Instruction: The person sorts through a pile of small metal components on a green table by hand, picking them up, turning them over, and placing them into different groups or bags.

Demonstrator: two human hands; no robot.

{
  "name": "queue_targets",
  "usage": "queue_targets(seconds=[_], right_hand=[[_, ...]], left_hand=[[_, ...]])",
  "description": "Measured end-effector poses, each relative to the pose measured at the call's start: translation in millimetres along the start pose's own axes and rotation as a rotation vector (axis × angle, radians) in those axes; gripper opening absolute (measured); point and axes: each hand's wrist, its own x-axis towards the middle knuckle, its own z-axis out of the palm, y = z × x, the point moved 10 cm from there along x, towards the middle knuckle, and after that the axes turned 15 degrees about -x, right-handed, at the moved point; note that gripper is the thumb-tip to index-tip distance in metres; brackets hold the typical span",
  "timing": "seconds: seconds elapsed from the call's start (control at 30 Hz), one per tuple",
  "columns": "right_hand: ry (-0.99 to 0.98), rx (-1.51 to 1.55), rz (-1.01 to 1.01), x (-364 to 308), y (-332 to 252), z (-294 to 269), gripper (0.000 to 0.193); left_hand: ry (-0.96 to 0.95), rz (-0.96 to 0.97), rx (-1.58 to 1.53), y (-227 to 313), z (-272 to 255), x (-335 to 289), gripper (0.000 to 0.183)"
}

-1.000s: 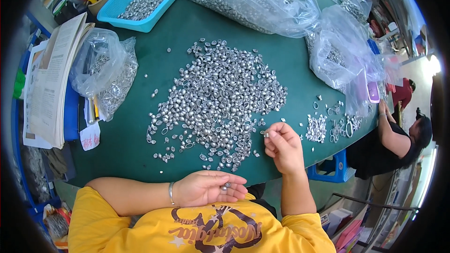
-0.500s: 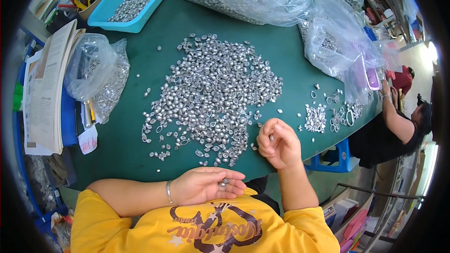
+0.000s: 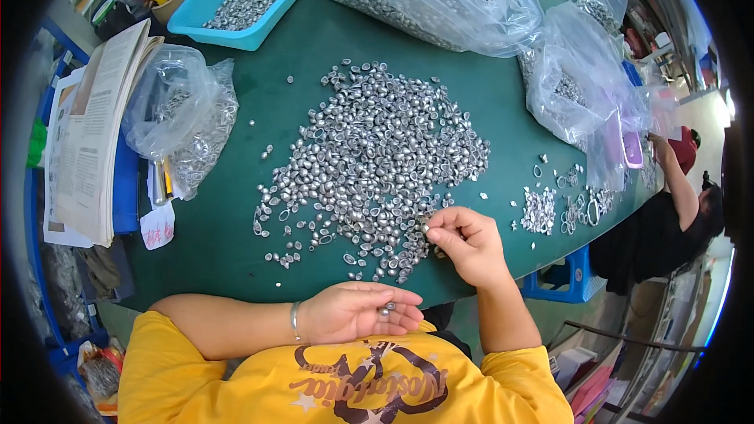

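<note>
A wide heap of small silver oval metal pieces (image 3: 377, 149), some hollow side up, lies on the green tabletop (image 3: 212, 243) in front of me. My left hand (image 3: 345, 316) is palm up near my body, slightly cupped, and a few silver metal pieces (image 3: 386, 309) rest by its fingers. At the near right edge of the heap, my right hand (image 3: 471, 250) pinches between thumb and forefinger one small silver metal piece (image 3: 426, 229), partly hidden by the fingertips.
A turquoise basket (image 3: 243, 38) of silver pieces stands at the far left. Filled plastic bags (image 3: 463, 8) line the back and right. Smaller sorted piles (image 3: 539, 210) lie at right, with a blue stool (image 3: 573, 279) below. Stacked papers (image 3: 94, 141) stand left. Another person (image 3: 644, 220) works at right.
My right hand has turned from fingers curled upward to a downward pinch at the heap's edge. My left hand stays cupped around its pieces. The whole view has shifted slightly.
</note>
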Motion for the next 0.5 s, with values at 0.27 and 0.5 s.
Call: queue_targets(seconds=[0.27, 0.5], right_hand=[[-0.406, 1.21, -0.09, -4, -22, 16, 0.018], [0.223, -0.646, -0.253, 6, -37, -1, 0.01]], left_hand=[[-0.04, -0.001, -0.005, 1, 1, -1, 0.04], [-0.055, -0.001, -0.027, 2, 1, 0, 0.04]])
